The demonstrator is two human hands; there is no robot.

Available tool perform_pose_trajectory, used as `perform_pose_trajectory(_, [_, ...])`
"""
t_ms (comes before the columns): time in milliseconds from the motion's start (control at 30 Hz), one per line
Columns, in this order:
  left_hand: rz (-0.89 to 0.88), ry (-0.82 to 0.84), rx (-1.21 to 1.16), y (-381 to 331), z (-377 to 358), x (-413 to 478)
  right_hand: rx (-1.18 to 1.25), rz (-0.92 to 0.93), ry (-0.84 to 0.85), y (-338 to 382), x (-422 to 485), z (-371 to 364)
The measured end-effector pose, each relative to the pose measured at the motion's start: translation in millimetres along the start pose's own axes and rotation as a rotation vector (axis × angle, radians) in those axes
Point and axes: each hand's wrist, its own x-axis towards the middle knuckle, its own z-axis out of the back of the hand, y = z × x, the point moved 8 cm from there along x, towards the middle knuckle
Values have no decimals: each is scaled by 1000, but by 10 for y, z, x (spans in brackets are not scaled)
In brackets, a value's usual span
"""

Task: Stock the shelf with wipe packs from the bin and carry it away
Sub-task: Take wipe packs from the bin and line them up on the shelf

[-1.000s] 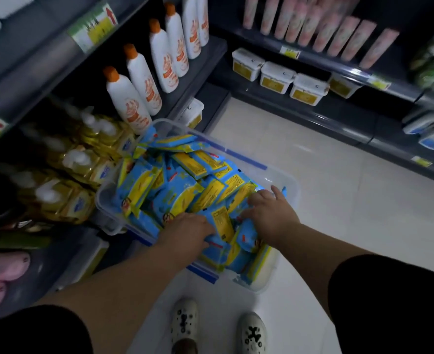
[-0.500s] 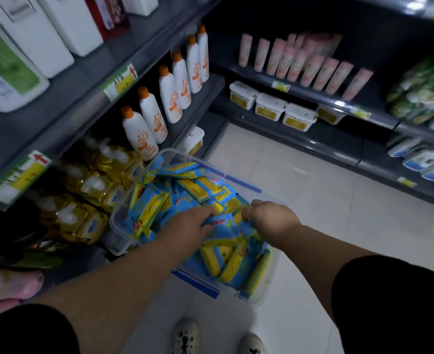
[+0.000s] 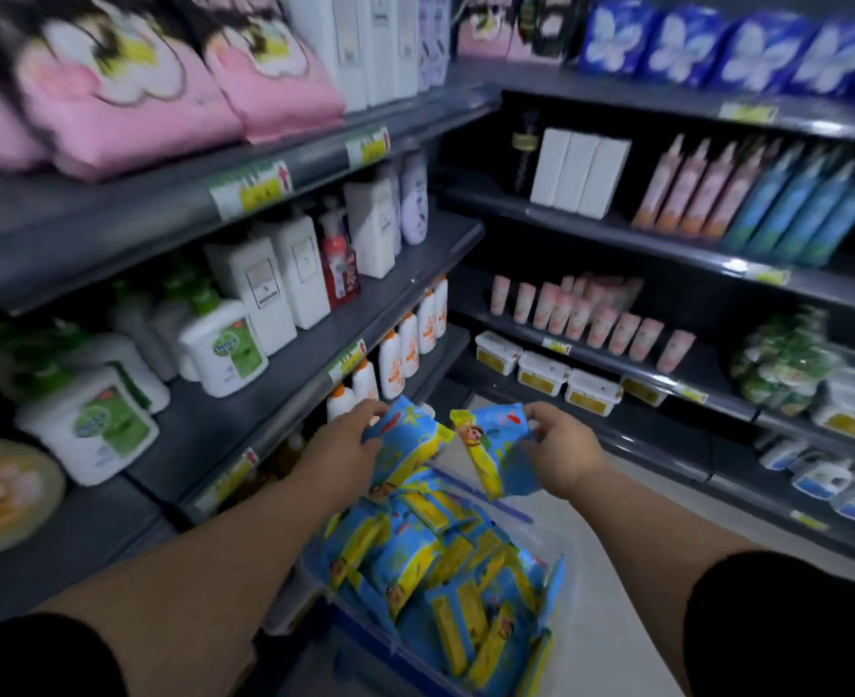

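A clear plastic bin with blue trim stands on the floor below me, heaped with several blue and yellow wipe packs. My left hand grips a wipe pack raised above the bin. Beside it, my right hand grips another wipe pack at the same height. Both packs hang in front of the dark shelving on my left, level with its lower shelves.
The left shelves carry white soap bottles, orange-capped bottles and pink packs. A corner unit ahead holds white tubs, pink tubes and spray bottles. Pale floor lies to the right of the bin.
Both hands have lifted out of the bin, each with a wipe pack. My view has swung upward from the bin to the shelves.
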Motion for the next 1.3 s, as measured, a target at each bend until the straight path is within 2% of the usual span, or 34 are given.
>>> perform_pose_trajectory(100, [68,-83,-25,-1,385,-221,175,-35,30,234,-163,90])
perform_pose_trajectory(233, [161,-254,-67,-35,837,-699,439,-31,174,546,-567,59])
perform_pose_trajectory(433, [206,-436,-145,-163,1241,-1738,559,121,438,920,-1475,28])
perform_pose_trajectory(600, [222,-560,-151,-247,1566,-2620,544,240,621,1204,-2213,-64])
perform_pose_trajectory(833, [334,-707,-69,-163,2216,-3950,578,407,762,1893,-3226,-251])
perform_pose_trajectory(1000, [400,-818,-137,36,2651,-4857,515,496,980,2388,-3988,-618])
perform_pose_trajectory(1133, [491,-854,-143,318,3009,-5652,409,647,1012,2845,-4650,-946])
perform_pose_trajectory(1300, [489,-925,-95,691,3534,-6693,357,758,1007,3468,-5525,-1467])
